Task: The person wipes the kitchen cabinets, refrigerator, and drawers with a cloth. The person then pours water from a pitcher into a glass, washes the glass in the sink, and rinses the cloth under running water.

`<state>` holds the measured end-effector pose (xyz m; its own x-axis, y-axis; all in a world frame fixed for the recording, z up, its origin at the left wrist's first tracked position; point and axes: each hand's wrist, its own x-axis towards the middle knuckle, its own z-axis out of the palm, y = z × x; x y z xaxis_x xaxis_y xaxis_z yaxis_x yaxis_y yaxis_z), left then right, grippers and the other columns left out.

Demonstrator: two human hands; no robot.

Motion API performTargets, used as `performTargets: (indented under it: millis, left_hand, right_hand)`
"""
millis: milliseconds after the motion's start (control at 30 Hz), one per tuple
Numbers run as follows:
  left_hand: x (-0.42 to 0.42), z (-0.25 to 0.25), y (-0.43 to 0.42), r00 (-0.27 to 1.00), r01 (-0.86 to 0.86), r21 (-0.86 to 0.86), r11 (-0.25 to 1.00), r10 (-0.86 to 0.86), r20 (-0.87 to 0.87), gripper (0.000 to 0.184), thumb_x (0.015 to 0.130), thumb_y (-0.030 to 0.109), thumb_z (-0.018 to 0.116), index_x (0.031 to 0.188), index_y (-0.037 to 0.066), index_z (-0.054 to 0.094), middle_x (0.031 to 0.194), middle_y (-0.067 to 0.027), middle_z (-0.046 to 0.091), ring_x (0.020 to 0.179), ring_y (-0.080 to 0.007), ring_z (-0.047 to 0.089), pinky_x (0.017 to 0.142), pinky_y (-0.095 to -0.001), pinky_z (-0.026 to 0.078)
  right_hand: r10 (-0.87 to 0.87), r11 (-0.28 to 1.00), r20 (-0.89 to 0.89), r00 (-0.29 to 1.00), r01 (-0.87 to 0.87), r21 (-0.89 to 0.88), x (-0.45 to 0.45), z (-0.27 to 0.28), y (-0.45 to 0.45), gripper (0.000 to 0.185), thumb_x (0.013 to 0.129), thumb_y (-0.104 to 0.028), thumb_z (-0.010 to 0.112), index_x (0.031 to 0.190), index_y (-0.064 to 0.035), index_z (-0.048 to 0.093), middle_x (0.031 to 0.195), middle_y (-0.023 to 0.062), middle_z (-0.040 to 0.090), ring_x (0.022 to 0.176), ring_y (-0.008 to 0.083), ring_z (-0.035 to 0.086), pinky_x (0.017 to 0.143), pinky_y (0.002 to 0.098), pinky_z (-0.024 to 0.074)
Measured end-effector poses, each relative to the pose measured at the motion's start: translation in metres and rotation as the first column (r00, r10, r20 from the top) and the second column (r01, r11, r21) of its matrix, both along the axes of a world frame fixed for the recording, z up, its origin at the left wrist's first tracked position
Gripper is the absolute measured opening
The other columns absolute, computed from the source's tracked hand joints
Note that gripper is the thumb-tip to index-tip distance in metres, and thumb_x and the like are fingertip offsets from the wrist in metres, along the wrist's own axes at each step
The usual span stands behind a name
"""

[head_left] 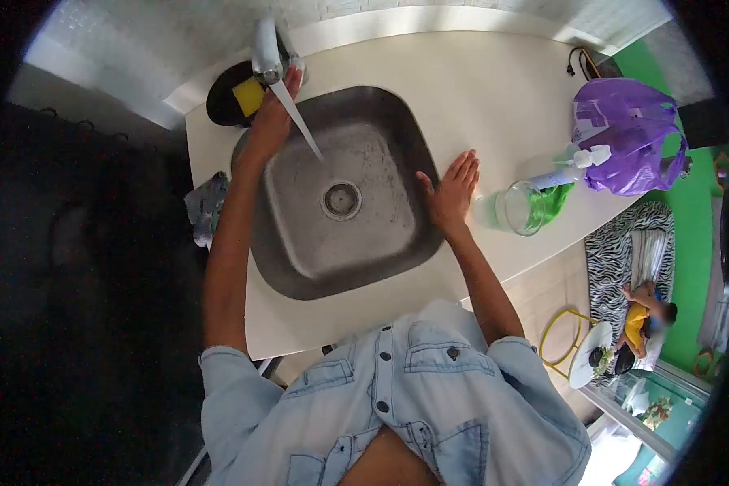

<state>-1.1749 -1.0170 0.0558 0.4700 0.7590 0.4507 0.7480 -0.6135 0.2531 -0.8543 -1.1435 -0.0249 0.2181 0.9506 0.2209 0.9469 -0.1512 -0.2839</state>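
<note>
Closest is a light blue shirt (385, 377) with buttons. Past it is a gray sink (364, 235), with water (300, 123) falling into it from the tap (266, 53). The left hand (274, 117) is up by the tap; I cannot tell if it grips anything. The right hand (454, 193) is spread flat beside the sink, holding nothing. A black dish (221, 101) has a yellow sponge (249, 96) in it. Near the right hand is a clear glass jar (517, 212).

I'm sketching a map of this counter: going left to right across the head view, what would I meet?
Cloth → sponge → water stream → drain → right hand → glass → bag.
</note>
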Motion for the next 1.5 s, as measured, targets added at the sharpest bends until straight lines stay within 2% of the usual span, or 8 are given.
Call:
performTargets:
  millis: [233, 367, 567, 800, 1000, 1100, 1267, 1500]
  left_hand:
    - [0.003, 0.004, -0.009, 0.986, 0.060, -0.106, 0.993, -0.043, 0.161, 0.069, 0.075, -0.009, 0.035, 0.138, 0.009, 0.013, 0.143, -0.0137, 0.013, 0.130, -0.0287, 0.018, 0.107, -0.0355, 0.017]
    - [-0.009, 0.001, -0.002, 0.987, 0.086, -0.129, 0.988, -0.067, 0.145, 0.073, 0.072, -0.011, 0.038, 0.138, 0.009, 0.015, 0.143, -0.0138, 0.013, 0.130, -0.0292, 0.018, 0.106, -0.0353, 0.018]
    - [0.000, 0.006, -0.016, 0.996, 0.067, -0.082, 0.994, -0.061, 0.066, 0.070, 0.072, -0.010, 0.040, 0.137, 0.007, 0.019, 0.141, -0.0145, 0.018, 0.130, -0.0311, 0.019, 0.106, -0.0376, 0.018]
    - [-0.002, -0.001, -0.027, 0.953, 0.146, -0.252, 0.957, -0.067, 0.295, 0.069, 0.069, -0.009, 0.042, 0.134, 0.003, 0.024, 0.140, -0.0157, 0.021, 0.129, -0.0326, 0.018, 0.106, -0.0416, 0.017]
    - [-0.007, 0.012, -0.051, 0.972, -0.063, 0.031, 0.998, 0.069, -0.224, 0.060, 0.075, -0.002, 0.044, 0.133, 0.000, 0.027, 0.138, -0.0188, 0.025, 0.129, -0.0286, 0.022, 0.105, -0.0396, 0.019]
    - [-0.040, 0.097, -0.101, 0.881, 0.266, -0.645, 0.716, 0.091, 0.464, 0.048, 0.085, 0.018, 0.047, 0.128, 0.000, 0.034, 0.135, -0.0162, 0.030, 0.126, -0.0247, 0.029, 0.104, -0.0380, 0.023]
    - [-0.008, 0.104, -0.209, 0.069, 0.766, -0.010, 0.643, -0.067, 0.995, 0.046, 0.085, 0.027, 0.050, 0.122, 0.000, 0.042, 0.127, -0.0135, 0.042, 0.115, -0.0243, 0.042, 0.099, -0.0365, 0.031]
    - [-0.001, 0.011, -0.216, 0.309, 0.641, -0.522, 0.563, 0.433, 0.847, 0.055, 0.080, 0.033, 0.058, 0.127, 0.008, 0.040, 0.124, -0.0158, 0.045, 0.115, -0.0291, 0.041, 0.094, -0.0391, 0.035]
  right_hand:
    - [0.264, 0.962, -0.022, 0.964, -0.262, 0.070, -0.061, -0.009, 0.148, 0.090, 0.080, -0.057, 0.044, 0.130, 0.0129, 0.014, 0.137, 0.0266, 0.017, 0.128, 0.0360, 0.019, 0.105, 0.0406, 0.0141]
    - [0.727, 0.618, -0.596, 0.342, -0.705, 0.349, -0.176, -0.084, 0.159, 0.049, 0.084, -0.029, 0.052, 0.124, -0.0029, 0.043, 0.124, 0.0217, 0.043, 0.102, 0.0245, 0.052, 0.089, 0.0345, 0.0395]
    - [-0.651, 0.758, -0.638, -0.412, -0.309, -0.574, -0.226, -0.003, 0.107, 0.066, 0.083, -0.056, 0.039, 0.128, -0.0088, 0.034, 0.126, 0.0184, 0.042, 0.112, 0.0294, 0.044, 0.085, 0.0447, 0.0414]
    - [0.580, 0.259, -0.479, 0.659, -0.707, -0.658, -0.148, -0.106, 0.073, 0.053, 0.080, -0.043, 0.053, 0.121, -0.0126, 0.043, 0.124, 0.0139, 0.045, 0.108, 0.0278, 0.047, 0.081, 0.0499, 0.0428]
    - [0.741, 0.495, -0.333, 0.583, -0.810, -0.314, -0.131, 0.103, 0.058, 0.017, 0.067, -0.017, 0.058, 0.072, -0.0017, 0.062, 0.055, 0.0088, 0.059, 0.052, 0.0259, 0.059, 0.047, 0.0363, 0.0462]
    - [0.918, 0.266, -0.241, 0.316, -0.939, -0.217, -0.138, 0.211, 0.037, 0.016, 0.071, -0.017, 0.059, 0.078, -0.0025, 0.064, 0.066, 0.0066, 0.063, 0.057, 0.0201, 0.059, 0.053, 0.0308, 0.0457]
    - [0.024, 0.276, -0.777, -0.629, -0.743, 0.610, -0.121, 0.166, 0.005, 0.031, 0.086, -0.026, 0.052, 0.107, -0.0043, 0.058, 0.099, 0.0075, 0.062, 0.085, 0.0185, 0.061, 0.070, 0.0267, 0.0491]
    - [0.161, 0.220, -0.986, -0.035, -0.973, 0.070, -0.102, 0.071, -0.034, 0.049, 0.087, -0.036, 0.047, 0.126, -0.0071, 0.041, 0.116, 0.0099, 0.052, 0.097, 0.0269, 0.055, 0.088, 0.0393, 0.0401]
